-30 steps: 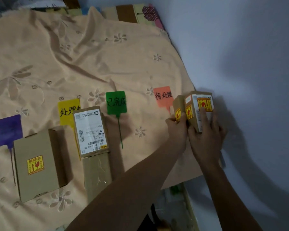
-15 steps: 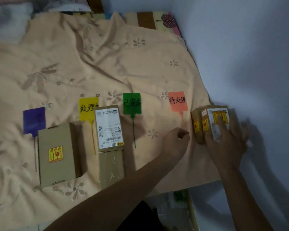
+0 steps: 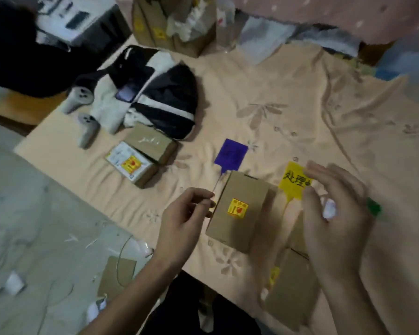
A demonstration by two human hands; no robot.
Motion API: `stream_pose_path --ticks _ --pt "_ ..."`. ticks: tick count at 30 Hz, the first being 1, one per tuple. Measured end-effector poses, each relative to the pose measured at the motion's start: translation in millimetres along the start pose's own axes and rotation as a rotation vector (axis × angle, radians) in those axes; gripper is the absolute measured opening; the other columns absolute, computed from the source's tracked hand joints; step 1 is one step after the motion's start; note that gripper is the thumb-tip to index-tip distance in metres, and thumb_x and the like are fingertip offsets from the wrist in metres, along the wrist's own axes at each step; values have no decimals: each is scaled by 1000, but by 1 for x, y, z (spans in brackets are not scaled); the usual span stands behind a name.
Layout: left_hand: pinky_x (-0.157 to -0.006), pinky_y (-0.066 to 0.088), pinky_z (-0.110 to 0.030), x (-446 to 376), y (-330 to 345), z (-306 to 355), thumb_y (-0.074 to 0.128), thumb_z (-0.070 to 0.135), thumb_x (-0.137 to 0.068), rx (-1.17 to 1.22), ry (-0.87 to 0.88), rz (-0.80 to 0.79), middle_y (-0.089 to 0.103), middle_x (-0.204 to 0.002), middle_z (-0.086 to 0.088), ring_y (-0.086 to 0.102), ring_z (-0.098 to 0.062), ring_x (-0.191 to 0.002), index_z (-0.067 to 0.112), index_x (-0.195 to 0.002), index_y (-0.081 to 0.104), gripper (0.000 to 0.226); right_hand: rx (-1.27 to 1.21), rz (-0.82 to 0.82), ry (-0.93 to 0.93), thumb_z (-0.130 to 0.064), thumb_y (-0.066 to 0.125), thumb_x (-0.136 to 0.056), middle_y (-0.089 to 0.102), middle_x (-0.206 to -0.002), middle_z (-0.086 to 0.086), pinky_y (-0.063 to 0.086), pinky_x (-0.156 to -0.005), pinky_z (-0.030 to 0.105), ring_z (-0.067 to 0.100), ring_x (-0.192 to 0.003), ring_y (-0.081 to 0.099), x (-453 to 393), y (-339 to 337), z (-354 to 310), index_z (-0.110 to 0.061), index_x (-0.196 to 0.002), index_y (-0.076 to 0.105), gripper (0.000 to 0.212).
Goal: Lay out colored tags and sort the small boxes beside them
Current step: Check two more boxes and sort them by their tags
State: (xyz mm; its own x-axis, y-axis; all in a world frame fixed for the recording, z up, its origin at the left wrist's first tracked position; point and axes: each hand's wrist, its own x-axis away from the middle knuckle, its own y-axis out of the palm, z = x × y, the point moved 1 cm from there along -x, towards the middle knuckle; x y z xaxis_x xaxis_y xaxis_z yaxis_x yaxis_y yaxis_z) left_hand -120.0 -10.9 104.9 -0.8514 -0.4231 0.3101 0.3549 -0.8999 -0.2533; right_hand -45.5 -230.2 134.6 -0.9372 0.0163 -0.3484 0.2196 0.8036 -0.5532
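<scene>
A purple tag [image 3: 231, 154] and a yellow tag [image 3: 294, 180] with black writing lie on the peach sheet [image 3: 300, 97]. Between them lies a brown box [image 3: 240, 211] with a yellow sticker. My left hand [image 3: 184, 221] hovers just left of this box, fingers curled in with nothing in them, fingertips near the purple tag's stem. My right hand [image 3: 334, 213] hovers with fingers spread over the yellow tag's right side and hides most of the boxes [image 3: 290, 293] below it. A sliver of the green tag [image 3: 373, 206] shows past it. Two more boxes, a white-labelled one [image 3: 131, 163] and a plain one [image 3: 153, 143], lie at the left.
A black-and-white garment [image 3: 155, 93] and two grey controllers [image 3: 79, 99] lie at the sheet's far left. A large open carton [image 3: 174, 22] stands at the back. The sheet's edge drops to a littered floor [image 3: 46, 226] with a cardboard scrap [image 3: 117, 274].
The view has swung left, away from the orange tag and the wall. Both hands have left the two small boxes there and now hover near the purple and yellow tags.
</scene>
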Motion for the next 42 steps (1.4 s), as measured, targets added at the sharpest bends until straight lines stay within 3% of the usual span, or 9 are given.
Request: stream_pose_path --ticks 3,10,14,16,19,27,32,38,42 --pt "-77 58 -37 -27 -63 -32 66 12 -99 -30 -121 220 79 -98 -2 76 -15 -83 21 -100 73 11 -227 -315 18 -15 61 -92 58 -111 -58 53 -100 27 18 -116 69 -8 92 -55 -21 -114 80 30" --pt "-101 59 -53 -124 -154 -97 72 35 -93 258 -517 468 63 -123 -4 65 -18 -88 16 -130 53 46 -77 -750 68 -14 63 -92 77 -122 1 50 -107 39 25 -116 66 -28 308 -92 -14 -120 78 32" --pt "-63 51 -33 -181 -174 -124 79 48 -79 422 -641 424 62 -111 -12 54 -17 -70 13 -138 45 77 146 -875 30 -27 57 -94 61 -153 5 33 -117 37 33 -139 51 -44 387 -88 -21 -144 66 51" --pt "-69 59 -37 -202 -173 -139 80 60 -63 455 -660 383 73 -120 -22 71 -31 -83 10 -127 57 84 345 -896 -34 -31 57 -94 50 -162 -1 36 -116 48 32 -144 43 -50 404 -81 -29 -155 51 62" --pt "-89 64 -49 -221 -170 -161 82 64 -56 463 -677 381 78 -122 -22 78 -40 -109 16 -121 70 82 570 -912 -133 -40 58 -92 41 -167 -2 39 -112 51 31 -147 37 -52 411 -78 -31 -159 40 70" --pt "-67 65 -27 -218 -178 -152 82 23 -89 628 -596 261 86 -87 0 82 -14 -75 21 -100 79 12 624 -1028 -3 -55 66 -86 43 -159 15 32 -117 51 39 -142 45 -57 410 -73 -46 -163 25 88" --pt "-64 65 -33 -195 -189 -125 77 15 -92 621 -555 215 85 -96 -10 82 -20 -74 14 -111 74 19 536 -882 93 -63 76 -75 63 -132 11 47 -100 44 37 -125 62 -42 375 -82 -33 -158 39 96" --pt "-91 53 -80 -147 -192 -27 86 35 -68 559 -437 42 81 -116 -10 83 -32 -98 15 -130 48 75 -143 -588 435 -48 74 -82 73 -108 -33 59 -102 40 -7 -106 69 -33 256 -108 -59 -131 60 52" --pt "-86 57 -77 -112 -174 33 86 36 -68 458 -343 -82 83 -109 -6 84 -32 -92 18 -123 50 68 -441 -384 585 -45 64 -80 82 -116 -18 60 -95 39 7 -112 75 -25 165 -129 -58 -118 74 41"
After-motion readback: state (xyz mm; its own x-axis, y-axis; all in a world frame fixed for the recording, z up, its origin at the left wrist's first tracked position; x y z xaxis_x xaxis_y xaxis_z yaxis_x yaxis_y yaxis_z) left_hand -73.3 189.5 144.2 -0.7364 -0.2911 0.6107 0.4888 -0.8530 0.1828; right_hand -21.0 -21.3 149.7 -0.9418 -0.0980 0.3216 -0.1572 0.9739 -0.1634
